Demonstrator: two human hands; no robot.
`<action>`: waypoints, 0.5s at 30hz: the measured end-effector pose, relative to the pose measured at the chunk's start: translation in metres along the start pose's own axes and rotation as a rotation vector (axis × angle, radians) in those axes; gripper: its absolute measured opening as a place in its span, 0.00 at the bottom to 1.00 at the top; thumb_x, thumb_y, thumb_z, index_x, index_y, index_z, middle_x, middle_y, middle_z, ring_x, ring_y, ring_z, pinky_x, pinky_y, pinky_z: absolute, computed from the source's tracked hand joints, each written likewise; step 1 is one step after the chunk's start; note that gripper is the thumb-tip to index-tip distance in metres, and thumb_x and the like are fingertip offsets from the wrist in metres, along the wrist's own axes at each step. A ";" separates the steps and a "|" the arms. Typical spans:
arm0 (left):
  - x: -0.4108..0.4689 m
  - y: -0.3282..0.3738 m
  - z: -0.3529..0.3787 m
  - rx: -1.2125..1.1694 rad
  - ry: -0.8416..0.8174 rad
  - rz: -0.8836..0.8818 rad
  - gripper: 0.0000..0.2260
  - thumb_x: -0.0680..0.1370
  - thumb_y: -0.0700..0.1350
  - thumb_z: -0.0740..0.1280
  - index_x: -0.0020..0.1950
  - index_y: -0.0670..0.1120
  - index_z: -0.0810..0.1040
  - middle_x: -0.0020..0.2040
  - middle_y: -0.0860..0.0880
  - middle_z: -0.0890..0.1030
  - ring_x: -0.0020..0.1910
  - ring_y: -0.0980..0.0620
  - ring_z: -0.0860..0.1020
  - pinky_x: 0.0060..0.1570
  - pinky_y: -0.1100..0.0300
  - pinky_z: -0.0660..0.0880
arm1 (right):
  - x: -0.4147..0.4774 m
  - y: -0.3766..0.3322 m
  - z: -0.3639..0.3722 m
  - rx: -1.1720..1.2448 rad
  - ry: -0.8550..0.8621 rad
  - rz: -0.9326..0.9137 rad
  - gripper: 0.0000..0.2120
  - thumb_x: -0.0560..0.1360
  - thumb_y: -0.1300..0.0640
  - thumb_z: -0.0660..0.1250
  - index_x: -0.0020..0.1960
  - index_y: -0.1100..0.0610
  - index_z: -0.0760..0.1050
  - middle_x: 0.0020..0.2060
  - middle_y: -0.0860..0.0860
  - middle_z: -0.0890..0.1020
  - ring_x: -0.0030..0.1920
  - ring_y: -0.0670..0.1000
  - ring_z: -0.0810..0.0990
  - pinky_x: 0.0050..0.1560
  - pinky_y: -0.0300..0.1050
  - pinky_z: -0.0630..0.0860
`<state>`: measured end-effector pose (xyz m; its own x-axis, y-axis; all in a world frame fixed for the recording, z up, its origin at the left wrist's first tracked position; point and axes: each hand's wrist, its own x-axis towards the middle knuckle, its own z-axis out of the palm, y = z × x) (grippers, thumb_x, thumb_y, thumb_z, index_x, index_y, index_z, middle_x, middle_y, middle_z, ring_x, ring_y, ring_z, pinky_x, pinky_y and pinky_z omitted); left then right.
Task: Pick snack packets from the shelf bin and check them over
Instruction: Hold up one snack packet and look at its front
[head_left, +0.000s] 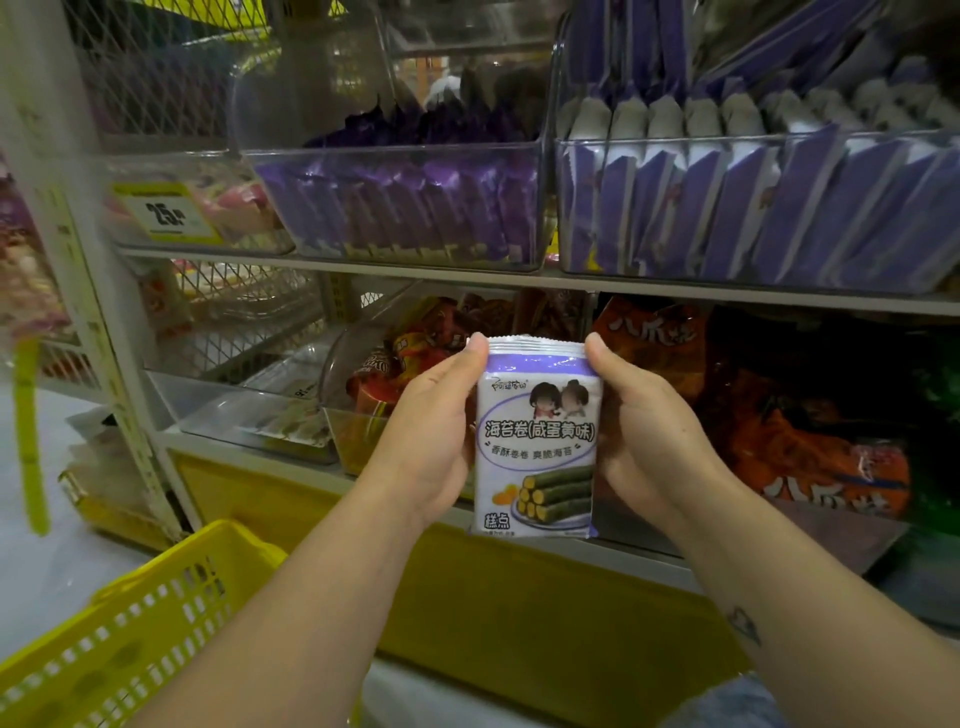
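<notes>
A white and purple snack packet (537, 441), printed with seaweed rolls, stands upright in front of the lower shelf with its front toward me. My left hand (431, 436) grips its left edge, thumb at the top corner. My right hand (644, 431) grips the right edge the same way. On the upper shelf at the right, a clear bin (753, 150) holds several matching purple and white packets standing in rows.
Another clear bin (415, 161) of darker purple packets sits to the left of it. The lower shelf holds orange and red snack bags (810, 415). A yellow plastic basket (130, 623) is at the lower left. A yellow price tag (163, 213) hangs at upper left.
</notes>
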<state>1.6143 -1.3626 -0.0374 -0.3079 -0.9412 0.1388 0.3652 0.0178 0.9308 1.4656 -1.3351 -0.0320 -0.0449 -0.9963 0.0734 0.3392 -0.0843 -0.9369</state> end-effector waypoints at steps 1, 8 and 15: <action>0.000 0.001 -0.001 -0.033 0.018 -0.005 0.17 0.81 0.54 0.58 0.56 0.45 0.82 0.51 0.41 0.85 0.52 0.45 0.84 0.49 0.50 0.82 | 0.000 -0.001 -0.002 -0.047 -0.044 0.014 0.19 0.78 0.46 0.60 0.55 0.58 0.80 0.49 0.58 0.85 0.51 0.56 0.85 0.52 0.53 0.79; 0.007 0.011 -0.019 -0.206 0.119 -0.101 0.21 0.82 0.56 0.56 0.63 0.43 0.78 0.55 0.42 0.84 0.56 0.44 0.82 0.49 0.48 0.80 | -0.007 -0.005 -0.011 -0.394 -0.365 0.241 0.17 0.74 0.52 0.65 0.59 0.60 0.77 0.54 0.60 0.84 0.53 0.57 0.83 0.50 0.51 0.82; 0.001 0.015 -0.039 0.020 -0.269 -0.281 0.18 0.73 0.48 0.69 0.63 0.50 0.79 0.58 0.44 0.83 0.50 0.47 0.84 0.42 0.52 0.81 | -0.006 -0.010 -0.011 -0.224 -0.219 0.259 0.14 0.78 0.52 0.63 0.48 0.60 0.83 0.47 0.59 0.86 0.43 0.53 0.86 0.36 0.44 0.81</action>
<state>1.6536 -1.3761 -0.0367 -0.6137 -0.7884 -0.0415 0.2174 -0.2193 0.9511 1.4523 -1.3284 -0.0269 0.2247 -0.9662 -0.1264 0.0987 0.1516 -0.9835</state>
